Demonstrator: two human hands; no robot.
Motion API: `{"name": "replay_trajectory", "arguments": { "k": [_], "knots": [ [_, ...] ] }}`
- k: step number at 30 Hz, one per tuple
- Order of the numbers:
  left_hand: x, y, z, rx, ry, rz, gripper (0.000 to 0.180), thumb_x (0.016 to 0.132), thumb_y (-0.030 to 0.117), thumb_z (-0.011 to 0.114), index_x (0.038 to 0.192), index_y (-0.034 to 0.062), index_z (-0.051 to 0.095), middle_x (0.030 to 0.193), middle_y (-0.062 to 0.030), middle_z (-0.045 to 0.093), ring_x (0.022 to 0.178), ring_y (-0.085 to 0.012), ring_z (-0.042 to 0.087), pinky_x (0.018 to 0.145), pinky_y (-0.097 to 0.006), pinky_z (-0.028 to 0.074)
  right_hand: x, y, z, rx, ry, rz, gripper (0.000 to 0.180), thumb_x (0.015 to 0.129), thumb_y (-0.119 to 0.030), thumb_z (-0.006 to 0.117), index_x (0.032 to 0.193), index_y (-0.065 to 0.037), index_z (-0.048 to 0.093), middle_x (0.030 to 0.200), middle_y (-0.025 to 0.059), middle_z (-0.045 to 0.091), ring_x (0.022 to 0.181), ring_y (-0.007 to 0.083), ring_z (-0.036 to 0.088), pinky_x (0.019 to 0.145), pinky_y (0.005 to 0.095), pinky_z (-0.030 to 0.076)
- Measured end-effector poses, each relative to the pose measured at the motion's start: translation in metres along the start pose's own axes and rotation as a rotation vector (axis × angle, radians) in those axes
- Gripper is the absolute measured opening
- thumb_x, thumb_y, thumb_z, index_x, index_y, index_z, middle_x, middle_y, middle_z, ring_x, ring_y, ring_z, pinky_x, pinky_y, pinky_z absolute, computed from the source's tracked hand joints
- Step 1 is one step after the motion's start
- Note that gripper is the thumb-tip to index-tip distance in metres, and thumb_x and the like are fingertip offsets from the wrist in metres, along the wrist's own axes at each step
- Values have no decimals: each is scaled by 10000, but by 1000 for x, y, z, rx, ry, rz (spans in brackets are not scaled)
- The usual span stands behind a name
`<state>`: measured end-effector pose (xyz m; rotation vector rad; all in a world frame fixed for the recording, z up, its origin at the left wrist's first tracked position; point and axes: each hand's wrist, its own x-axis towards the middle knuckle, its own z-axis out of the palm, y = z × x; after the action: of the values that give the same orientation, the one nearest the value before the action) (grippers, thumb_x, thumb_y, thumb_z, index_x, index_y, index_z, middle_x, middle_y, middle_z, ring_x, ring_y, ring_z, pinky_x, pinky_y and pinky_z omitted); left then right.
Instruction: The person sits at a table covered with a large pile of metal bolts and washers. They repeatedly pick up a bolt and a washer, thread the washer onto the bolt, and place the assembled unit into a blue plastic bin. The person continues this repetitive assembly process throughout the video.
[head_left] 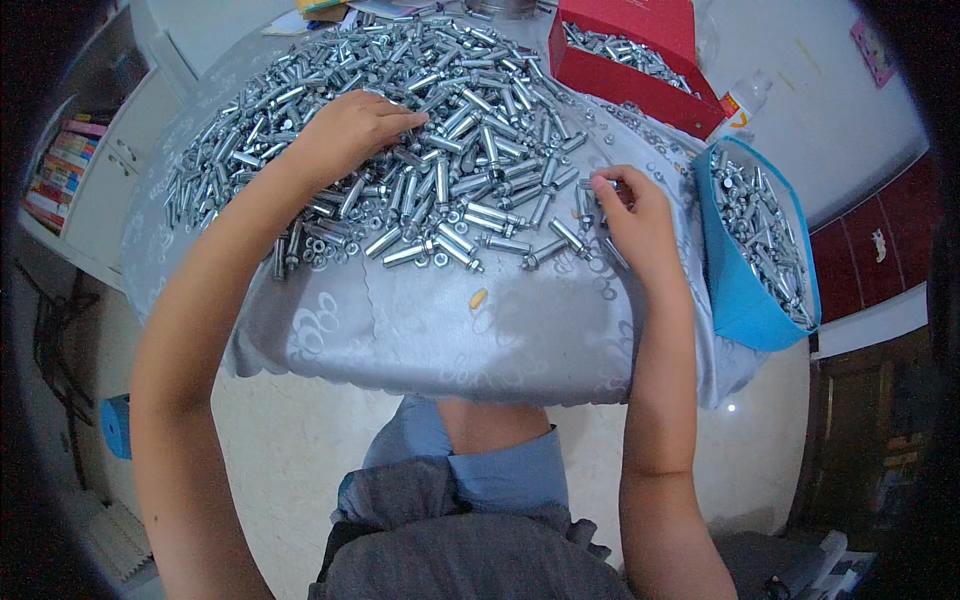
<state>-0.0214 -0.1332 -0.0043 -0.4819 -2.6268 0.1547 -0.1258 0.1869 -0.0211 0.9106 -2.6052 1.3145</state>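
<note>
Left hand (350, 130) flat, open on bolt heap (440, 110); right hand (630, 215) pinching one bolt (590, 200), blue bag (755, 240) just beside.

A person's left hand (350, 130) rests palm-down on a heap of silver bolts (440, 110) covering a cloth-draped desk (450, 330), while the right hand (630, 215) pinches a bolt at the heap's edge, beside a blue bin (740, 300) and red box (620, 75) holding more.
</note>
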Motion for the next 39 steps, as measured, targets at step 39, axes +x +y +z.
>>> {"name": "replay_trajectory", "arguments": {
  "k": [39],
  "knots": [
    [47,156,4,-909,477,-377,302,789,52,582,1091,53,582,946,-168,622,782,-221,622,668,-279,476,-7,-36,1,1049,-232,177,241,813,-77,595,1010,52,546,916,132,611,817,157,607,739,241,503]
  ]
}}
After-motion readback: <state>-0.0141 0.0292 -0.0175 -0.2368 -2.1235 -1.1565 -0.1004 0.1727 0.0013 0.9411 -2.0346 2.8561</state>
